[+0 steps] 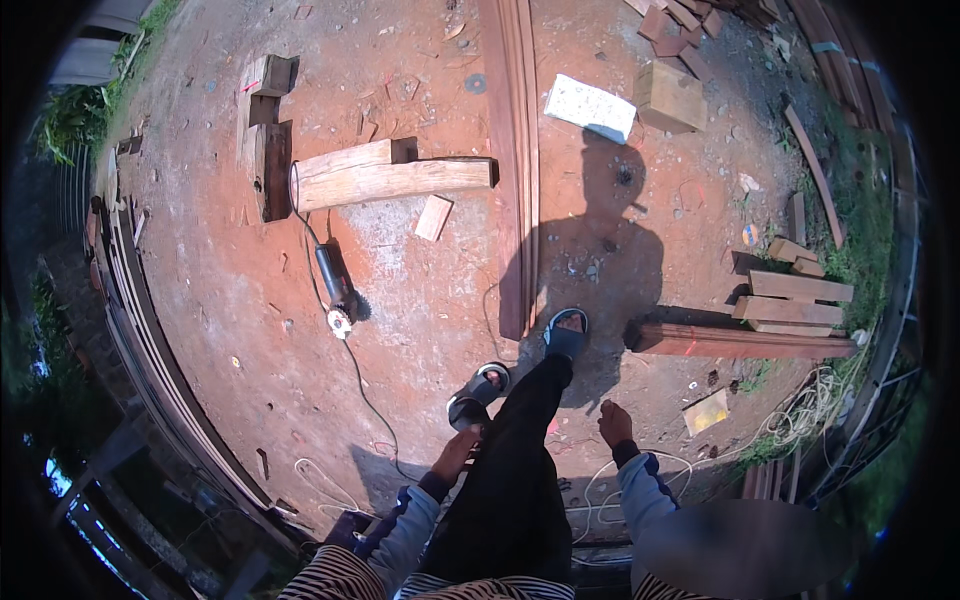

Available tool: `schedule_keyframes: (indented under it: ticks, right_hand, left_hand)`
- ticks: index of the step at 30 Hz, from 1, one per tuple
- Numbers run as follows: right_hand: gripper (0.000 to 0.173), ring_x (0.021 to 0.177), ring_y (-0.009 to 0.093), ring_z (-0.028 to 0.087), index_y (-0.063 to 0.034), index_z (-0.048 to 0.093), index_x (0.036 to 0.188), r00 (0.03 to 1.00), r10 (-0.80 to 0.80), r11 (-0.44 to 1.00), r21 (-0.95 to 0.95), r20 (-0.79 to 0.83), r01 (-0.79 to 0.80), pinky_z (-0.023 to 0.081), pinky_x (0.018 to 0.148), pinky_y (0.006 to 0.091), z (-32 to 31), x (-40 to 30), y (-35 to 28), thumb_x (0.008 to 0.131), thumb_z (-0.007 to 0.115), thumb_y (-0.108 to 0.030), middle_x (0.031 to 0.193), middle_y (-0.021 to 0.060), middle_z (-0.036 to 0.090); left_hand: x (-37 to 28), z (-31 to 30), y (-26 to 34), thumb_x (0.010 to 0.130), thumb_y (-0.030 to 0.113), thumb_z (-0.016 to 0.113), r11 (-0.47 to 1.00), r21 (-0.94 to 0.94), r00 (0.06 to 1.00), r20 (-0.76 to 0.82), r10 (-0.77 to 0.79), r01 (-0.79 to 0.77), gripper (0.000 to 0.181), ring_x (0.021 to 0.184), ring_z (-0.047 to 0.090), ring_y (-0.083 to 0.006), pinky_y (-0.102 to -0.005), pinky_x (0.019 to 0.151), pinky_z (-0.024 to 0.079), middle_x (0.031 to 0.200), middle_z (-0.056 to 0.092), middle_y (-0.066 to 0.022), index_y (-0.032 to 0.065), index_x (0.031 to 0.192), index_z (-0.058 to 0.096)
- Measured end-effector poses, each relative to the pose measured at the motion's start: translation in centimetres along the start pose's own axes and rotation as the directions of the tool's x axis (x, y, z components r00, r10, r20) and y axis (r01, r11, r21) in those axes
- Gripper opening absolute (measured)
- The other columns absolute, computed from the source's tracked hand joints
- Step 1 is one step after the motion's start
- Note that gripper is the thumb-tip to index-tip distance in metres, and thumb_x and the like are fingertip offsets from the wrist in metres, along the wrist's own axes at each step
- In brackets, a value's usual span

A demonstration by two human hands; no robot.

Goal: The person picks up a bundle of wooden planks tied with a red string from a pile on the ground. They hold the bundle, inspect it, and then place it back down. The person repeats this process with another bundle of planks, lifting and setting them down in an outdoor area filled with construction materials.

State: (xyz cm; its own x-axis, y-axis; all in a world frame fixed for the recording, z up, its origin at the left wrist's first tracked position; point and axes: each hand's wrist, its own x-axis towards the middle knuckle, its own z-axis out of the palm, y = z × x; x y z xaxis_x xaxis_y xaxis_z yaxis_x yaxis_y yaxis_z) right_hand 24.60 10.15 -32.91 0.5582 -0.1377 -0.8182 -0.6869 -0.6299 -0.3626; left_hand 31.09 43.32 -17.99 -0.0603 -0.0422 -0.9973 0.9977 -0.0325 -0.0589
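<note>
My left hand (457,452) hangs beside my black-trousered leg (499,480), and its fingers are partly hidden. My right hand (616,424) is held out to the right over the ground, fingers curled; whether anything is in it is unclear. Ahead, my feet in open sandals (566,339) stand on reddish dirt. A corded angle grinder (334,274) lies to the left with its whitish head (339,324) towards me. Beyond it rests a notched timber beam (390,180) with a small wood offcut (433,217) beside it. Long reddish planks (510,172) run away from near my feet.
A black cord (361,382) trails from the grinder towards me. More planks (742,341) lie at right, near tangled pale rope (802,412). A white block (590,107) and a squared wood block (670,97) stand ahead. Stacked lengths (172,375) line the left edge.
</note>
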Motion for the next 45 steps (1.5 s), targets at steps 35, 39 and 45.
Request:
schedule_keyframes:
  ticks: [35,39,45]
  right_hand:
    - [0.069,0.103,0.049,0.053,-0.0045,0.036,0.130,0.959,0.247,0.969,-0.008,0.139,-0.248,0.047,0.083,0.0541,-2.9,-22.4,10.5,0.077,0.062,-0.039,0.125,0.0266,0.038]
    - [0.064,0.101,0.047,0.054,-0.0060,0.039,0.128,0.966,0.221,0.973,0.036,0.134,-0.228,0.047,0.084,0.0544,-4.1,-23.7,11.2,0.077,0.061,-0.039,0.121,0.0245,0.042]
    - [0.063,0.105,0.046,0.054,-0.0069,0.041,0.130,0.950,0.262,0.950,0.125,0.171,-0.285,0.047,0.087,0.0525,-4.3,-23.6,14.5,0.080,0.060,-0.039,0.125,0.0258,0.042]
  left_hand:
    - [-1.8,17.3,-6.0,0.079,0.043,0.065,0.058,0.995,0.866,0.036,0.499,-0.075,0.063,0.109,0.053,-0.0419,-0.0474,0.091,0.047,0.125,0.049,-0.0220,0.0106,0.130,0.046]
    - [-2.0,19.5,-7.9,0.079,0.044,0.065,0.004,1.000,0.849,-0.016,0.529,0.017,0.062,0.110,0.053,-0.0410,-0.0473,0.090,0.048,0.125,0.048,-0.0220,0.0103,0.128,0.047]
    - [-2.0,22.9,-8.9,0.077,0.039,0.068,-0.028,0.998,0.800,0.065,0.596,-0.060,0.051,0.109,0.055,-0.0356,-0.0437,0.091,0.047,0.120,0.056,-0.0160,0.0073,0.115,0.060]
